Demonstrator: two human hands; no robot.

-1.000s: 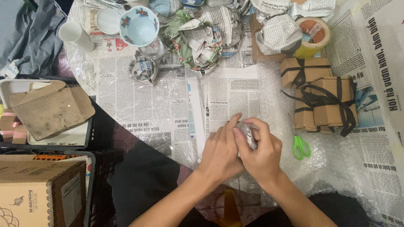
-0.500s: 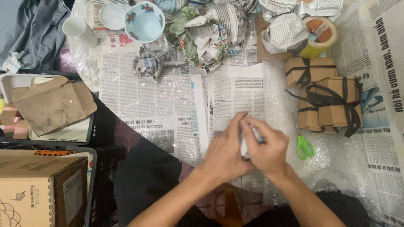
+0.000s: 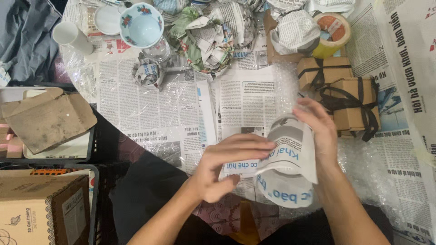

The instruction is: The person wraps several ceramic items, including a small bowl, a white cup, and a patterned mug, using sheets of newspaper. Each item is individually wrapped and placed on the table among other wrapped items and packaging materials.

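Your two hands meet low in the middle of the table [image 3: 150,104], which is spread with newsprint and clear plastic film so that whatever you set down lands on something soft. Your left hand [image 3: 222,170] lies palm down, fingers together and stretched flat across the lower edge of a newspaper sheet [image 3: 290,159], pressing that edge down so the paper cannot slide. Your right hand [image 3: 320,134] is curled around the far side of the same sheet, fingers bent over its top, holding it in a rounded, tube-like curve. The curve suggests something is inside, but the paper hides it and you cannot tell what it is.

The sheet sits between your hands, just in front of your body, lifted slightly off the table on its right side.

Just beyond your right hand stand two brown cardboard boxes [image 3: 349,97] tied with dark ribbon, set side by side and touching, out of the working space. A roll of tape [image 3: 334,27] lies behind them near the far edge. A heap of crumpled newspaper [image 3: 213,36] sits at the far middle, within reach as padding. A flowered porcelain cup [image 3: 141,25] stands upright, unwrapped, at the far left, with a plain white cup [image 3: 70,36] lying tilted well to its left. A small paper-wrapped bundle [image 3: 147,72] rests near the flowered cup. Off the table to your left, a flattened piece of cardboard [image 3: 45,120] lies on a tray, and a closed carton [image 3: 41,208] sits below it.
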